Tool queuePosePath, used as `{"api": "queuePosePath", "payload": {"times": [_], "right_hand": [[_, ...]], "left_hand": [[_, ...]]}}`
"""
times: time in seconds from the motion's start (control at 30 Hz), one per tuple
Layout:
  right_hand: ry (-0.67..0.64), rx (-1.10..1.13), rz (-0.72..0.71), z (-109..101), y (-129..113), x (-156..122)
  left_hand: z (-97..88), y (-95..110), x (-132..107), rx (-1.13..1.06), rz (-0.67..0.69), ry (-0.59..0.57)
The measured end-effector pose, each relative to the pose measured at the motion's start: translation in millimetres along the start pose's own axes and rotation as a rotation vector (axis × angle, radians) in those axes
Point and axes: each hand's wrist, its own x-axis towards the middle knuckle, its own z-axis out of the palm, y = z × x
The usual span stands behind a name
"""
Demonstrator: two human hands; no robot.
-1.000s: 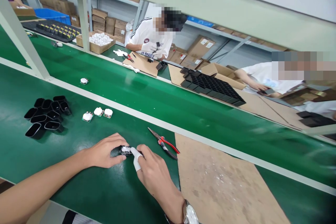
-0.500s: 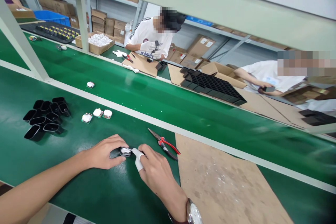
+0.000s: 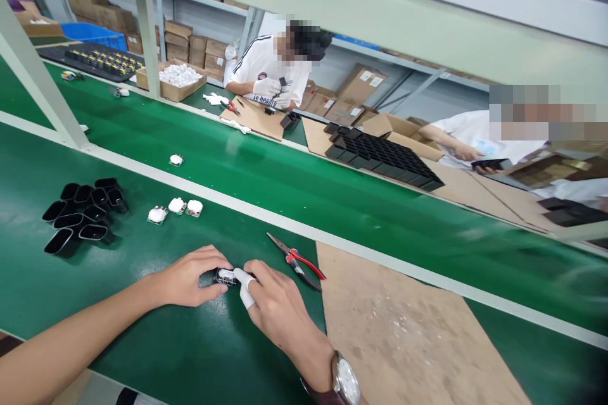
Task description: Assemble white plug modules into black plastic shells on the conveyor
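Observation:
My left hand (image 3: 202, 275) is closed around a small black plastic housing (image 3: 219, 281) on the green bench. Inside its opening shows a circuit board with a white pad on top (image 3: 227, 275). My right hand (image 3: 275, 304) wears white finger coverings (image 3: 244, 285) on thumb and forefinger. These fingertips close in at the housing's right end and touch the board's edge; their exact hold is partly hidden. Beyond my left hand lie several similar white-topped circuit boards (image 3: 157, 214). Further left stands a cluster of empty black housings (image 3: 69, 220), open ends up.
Long-nose pliers with red and black handles (image 3: 299, 259) lie beside a cardboard sheet (image 3: 403, 323) at right. A green conveyor belt (image 3: 266, 174) crosses beyond a pale rail, carrying another circuit board (image 3: 176, 160). Co-workers sit across it, near black housings in rows (image 3: 384, 155).
My right fingertips have shifted slightly left, further over the housing's end. The board on the belt has moved right. My left hand keeps its hold.

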Motion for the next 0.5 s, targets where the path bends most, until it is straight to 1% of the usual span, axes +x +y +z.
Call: {"api": "queuePosePath", "payload": {"times": [0.17,0.3,0.5], "right_hand": [[-0.044,-0.058,-0.034,-5.7,-4.0,2.8],[-0.026,-0.085,-0.016,-9.5,-5.7,1.9],[-0.018,-0.095,-0.006,-3.3,-7.1,1.2]], "left_hand": [[0.5,-0.3,0.1,0.008,0.007,0.014],[0.8,-0.6,0.5,0.011,0.02,0.015],[-0.4,2.4,1.3,0.01,0.022,0.024]]}}
